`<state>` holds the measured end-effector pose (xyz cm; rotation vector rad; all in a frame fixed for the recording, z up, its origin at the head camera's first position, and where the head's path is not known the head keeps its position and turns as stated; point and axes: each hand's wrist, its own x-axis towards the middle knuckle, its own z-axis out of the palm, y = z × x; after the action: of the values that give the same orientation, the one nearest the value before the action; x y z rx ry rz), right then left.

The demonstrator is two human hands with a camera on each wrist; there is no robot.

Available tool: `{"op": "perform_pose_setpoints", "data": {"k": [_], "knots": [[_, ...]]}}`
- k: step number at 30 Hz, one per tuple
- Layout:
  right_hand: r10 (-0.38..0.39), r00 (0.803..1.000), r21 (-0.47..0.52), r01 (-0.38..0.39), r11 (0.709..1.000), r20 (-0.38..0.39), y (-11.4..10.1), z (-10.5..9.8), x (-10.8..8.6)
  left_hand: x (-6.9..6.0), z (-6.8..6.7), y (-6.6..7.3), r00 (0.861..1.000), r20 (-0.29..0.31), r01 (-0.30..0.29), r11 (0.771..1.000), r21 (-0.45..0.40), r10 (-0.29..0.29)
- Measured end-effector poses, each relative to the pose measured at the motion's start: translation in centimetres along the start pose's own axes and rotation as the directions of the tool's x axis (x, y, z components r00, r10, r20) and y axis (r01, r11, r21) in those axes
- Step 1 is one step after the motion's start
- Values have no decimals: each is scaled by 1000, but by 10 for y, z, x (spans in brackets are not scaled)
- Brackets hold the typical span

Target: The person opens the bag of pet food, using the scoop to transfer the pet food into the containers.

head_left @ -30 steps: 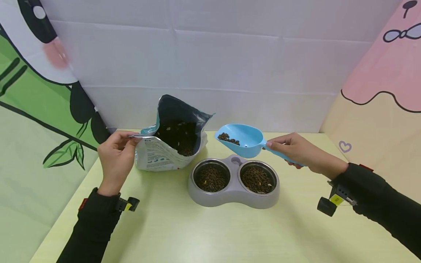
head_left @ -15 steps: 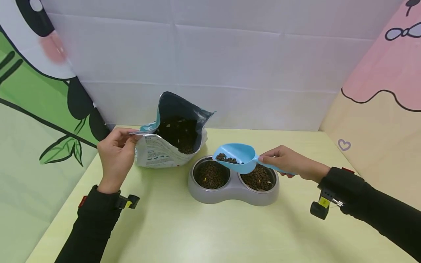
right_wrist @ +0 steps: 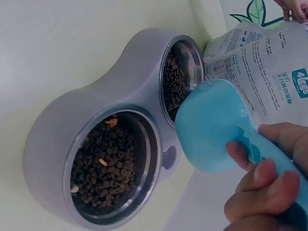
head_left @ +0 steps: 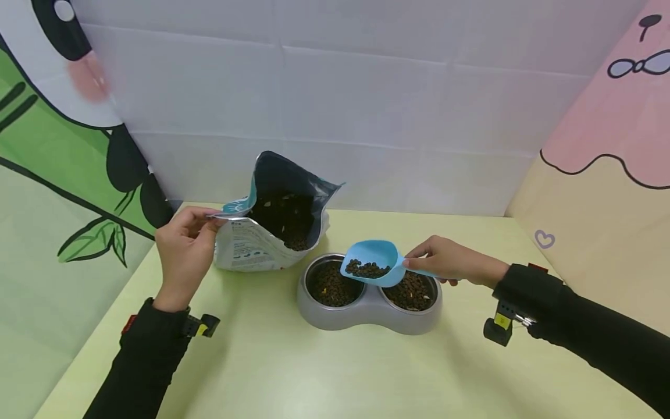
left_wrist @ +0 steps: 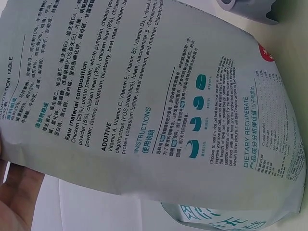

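Observation:
A blue scoop (head_left: 378, 259) with brown kibble in it is gripped by its handle in my right hand (head_left: 445, 259). It hangs above the grey double bowl stand (head_left: 361, 319), over the inner edges of both steel bowls. Kibble lies in the left bowl (head_left: 332, 288) and in the right bowl (right_wrist: 106, 168). My left hand (head_left: 185, 250) pinches the rim of the opened pet food bag (head_left: 262, 247) at its left corner. Dark kibble shows inside the bag. Printed text covers the bag's side in the left wrist view, where only part of the hand (left_wrist: 19, 197) shows.
The pale yellow table (head_left: 293, 378) carries the bag and the stand. Behind it hangs a whitish cloth backdrop (head_left: 324, 99). Cartoon-printed panels rise at the left (head_left: 84, 192) and right (head_left: 591, 174). A small camera is strapped to each wrist.
My right hand has brought the scoop down and left, from behind the bowls to above them, and its mouth now tips more toward me. The left hand keeps its pinch on the bag.

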<state>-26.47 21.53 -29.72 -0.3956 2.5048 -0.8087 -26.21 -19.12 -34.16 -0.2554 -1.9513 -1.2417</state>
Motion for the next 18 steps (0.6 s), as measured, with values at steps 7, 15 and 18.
{"op": "perform_pose_setpoints", "data": {"k": [7,15,18], "knots": [[-84,996,-201,80,976,-15,-15,3,4,-2,-4,0,1000,-1,-5,1000,9,5],[-112,993,-363,92,927,-32,-30,7,4,-2,-4,0,1000,-8,-14,1000,-7,14],[-115,993,-391,92,916,-35,-32,7,4,-2,-3,0,1000,-6,-5,1000,-9,5]]}}
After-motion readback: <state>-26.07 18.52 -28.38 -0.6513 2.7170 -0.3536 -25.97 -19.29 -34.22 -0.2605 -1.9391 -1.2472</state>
